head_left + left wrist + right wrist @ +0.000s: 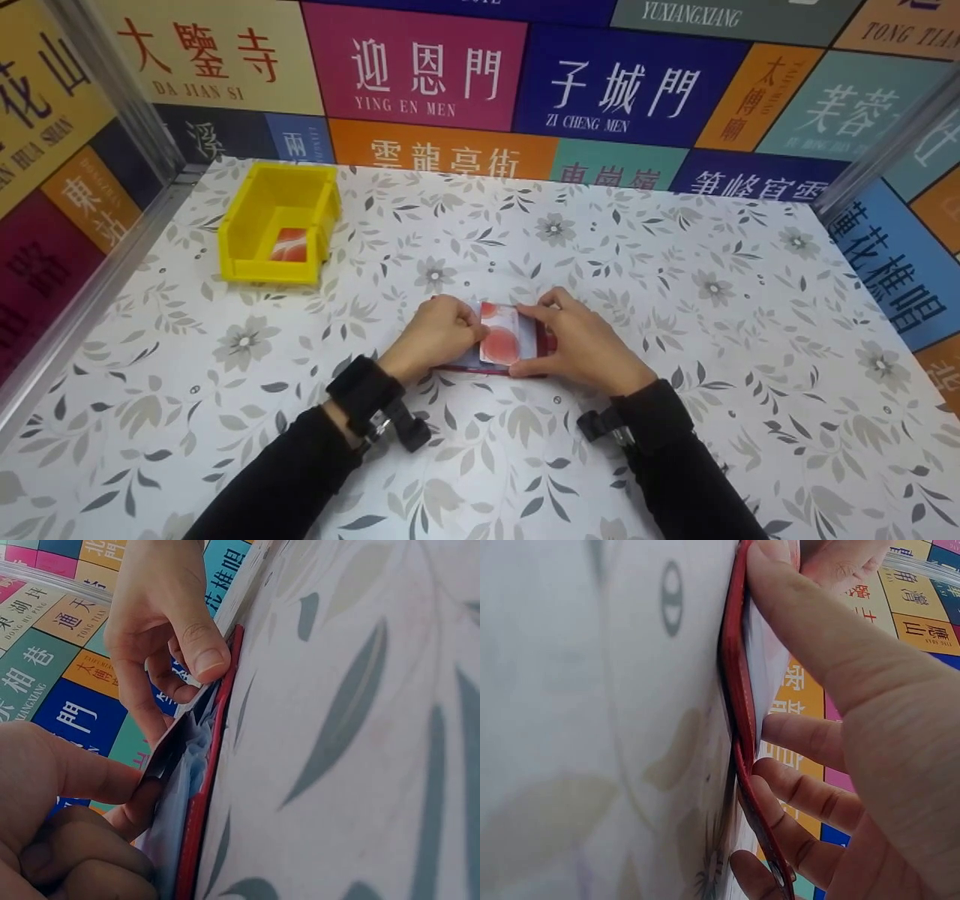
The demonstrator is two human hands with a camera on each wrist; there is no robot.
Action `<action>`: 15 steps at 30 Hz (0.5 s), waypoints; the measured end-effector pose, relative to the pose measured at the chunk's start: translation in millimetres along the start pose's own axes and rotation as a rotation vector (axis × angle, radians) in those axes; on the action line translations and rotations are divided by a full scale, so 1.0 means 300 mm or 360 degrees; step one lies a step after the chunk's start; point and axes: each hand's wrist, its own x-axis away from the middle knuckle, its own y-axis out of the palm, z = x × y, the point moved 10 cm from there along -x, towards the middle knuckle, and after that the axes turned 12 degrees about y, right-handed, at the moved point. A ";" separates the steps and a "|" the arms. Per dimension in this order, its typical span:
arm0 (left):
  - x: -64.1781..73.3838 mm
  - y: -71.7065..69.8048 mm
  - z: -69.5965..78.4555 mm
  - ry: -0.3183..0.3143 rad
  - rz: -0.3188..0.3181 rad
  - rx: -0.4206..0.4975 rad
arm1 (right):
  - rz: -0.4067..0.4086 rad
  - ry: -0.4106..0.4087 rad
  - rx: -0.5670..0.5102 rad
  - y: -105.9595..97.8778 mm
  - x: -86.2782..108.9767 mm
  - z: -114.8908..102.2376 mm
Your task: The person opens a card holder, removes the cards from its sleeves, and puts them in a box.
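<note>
A small red-edged card holder (pixel 196 829) with clear plastic sleeves lies open on the table in front of me. Over its sleeves is a white card (pixel 499 341) with red-pink round shapes. My left hand (pixel 439 334) pinches the card's left edge between thumb and forefinger; in the left wrist view the card tilts up from the sleeves. Thumb on the near edge and fingers toward the far side, my right hand (pixel 585 343) grips the holder's right part. In the right wrist view, several of its fingers lie behind the raised red cover (pixel 759 819).
A yellow open-front bin (pixel 270 271) stands at the back left, with a red and white card (pixel 289 245) in it. The table has a floral-print cover (pixel 465 480). Panels with large lettering (pixel 420 75) wall in its back and sides.
</note>
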 end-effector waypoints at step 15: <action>0.000 -0.017 -0.012 -0.0001 0.0002 -0.0059 | 0.0004 -0.0005 0.0014 0.002 0.000 0.002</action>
